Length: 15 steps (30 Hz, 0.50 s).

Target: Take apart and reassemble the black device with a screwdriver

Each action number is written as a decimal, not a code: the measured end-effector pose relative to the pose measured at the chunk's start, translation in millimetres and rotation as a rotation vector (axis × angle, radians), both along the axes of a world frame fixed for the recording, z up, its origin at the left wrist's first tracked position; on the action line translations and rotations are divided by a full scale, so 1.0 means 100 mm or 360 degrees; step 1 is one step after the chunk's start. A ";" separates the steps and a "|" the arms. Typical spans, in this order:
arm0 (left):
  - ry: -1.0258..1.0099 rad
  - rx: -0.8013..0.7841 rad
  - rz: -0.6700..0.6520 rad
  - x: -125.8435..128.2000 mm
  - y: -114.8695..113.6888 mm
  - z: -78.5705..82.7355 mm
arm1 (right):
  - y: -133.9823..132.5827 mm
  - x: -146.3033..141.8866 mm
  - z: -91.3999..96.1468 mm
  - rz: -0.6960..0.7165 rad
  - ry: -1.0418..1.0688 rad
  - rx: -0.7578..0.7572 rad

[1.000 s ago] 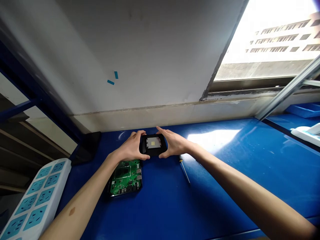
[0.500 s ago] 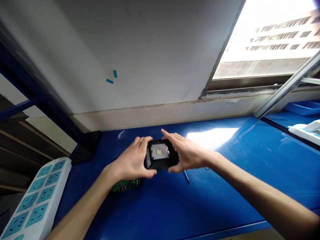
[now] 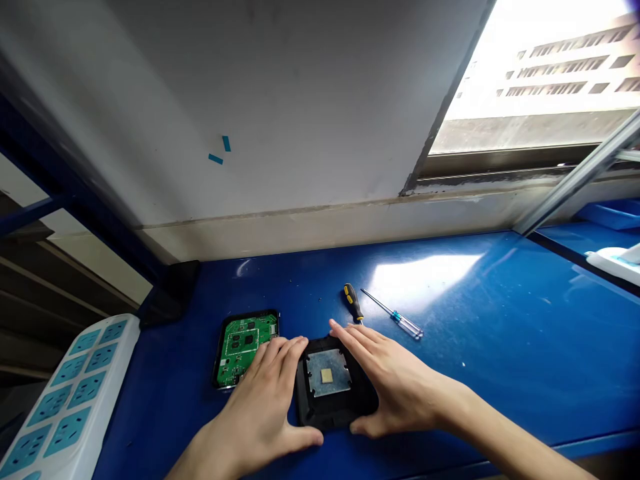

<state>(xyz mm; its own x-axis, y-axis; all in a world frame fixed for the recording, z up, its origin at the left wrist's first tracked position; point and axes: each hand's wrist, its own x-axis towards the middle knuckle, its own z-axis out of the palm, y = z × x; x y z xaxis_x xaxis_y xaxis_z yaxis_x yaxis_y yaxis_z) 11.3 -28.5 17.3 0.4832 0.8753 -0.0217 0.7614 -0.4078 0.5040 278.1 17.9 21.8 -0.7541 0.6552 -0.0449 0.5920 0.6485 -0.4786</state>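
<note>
A black square cover (image 3: 334, 408) with a grey metal plate and a small yellow pad in its middle lies on the blue table (image 3: 500, 347), near the front edge. My left hand (image 3: 265, 407) grips its left side and my right hand (image 3: 395, 387) grips its right side, thumbs at the near edge. Left of the cover sits a black tray holding a green circuit board (image 3: 241, 341); my left fingers partly overlap its lower right corner.
A yellow-and-black screwdriver (image 3: 353, 302) and a thin clear-handled screwdriver (image 3: 395, 315) lie behind the cover. A white power strip with teal sockets (image 3: 65, 397) juts in at the left. A white wall and a window sill close off the back. A white object (image 3: 617, 259) rests at the far right.
Both hands brought the black cover from the back of the table toward me and set it down near the front edge. The circuit board and the screwdrivers came into full view.
</note>
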 end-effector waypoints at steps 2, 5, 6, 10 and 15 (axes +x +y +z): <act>0.0015 -0.0020 -0.0013 0.00 0.02 0.01 | 0.01 0.00 -0.01 -0.0015 0.0008 -0.0011; 0.0076 -0.0058 -0.0020 0.01 0.08 0.06 | 0.04 -0.01 -0.02 -0.0038 -0.0016 0.0005; 0.0092 -0.0065 -0.0016 0.01 0.11 0.08 | 0.05 0.00 -0.02 -0.0044 -0.0027 0.0023; 0.0092 -0.0077 -0.0028 -0.01 0.19 0.06 | 0.13 0.02 0.02 0.0009 0.0027 0.0126; 0.0076 -0.0136 -0.0032 -0.07 0.20 -0.03 | 0.38 -0.04 0.14 -0.0445 0.0054 0.0436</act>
<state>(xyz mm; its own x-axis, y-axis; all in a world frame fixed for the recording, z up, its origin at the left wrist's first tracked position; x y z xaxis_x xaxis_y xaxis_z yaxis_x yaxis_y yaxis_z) 4.5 -8.5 14.1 0.4974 0.8593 -0.1193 0.7773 -0.3804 0.5011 274.5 55.5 36.1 -0.5426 0.8199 0.1825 0.7508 0.5708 -0.3324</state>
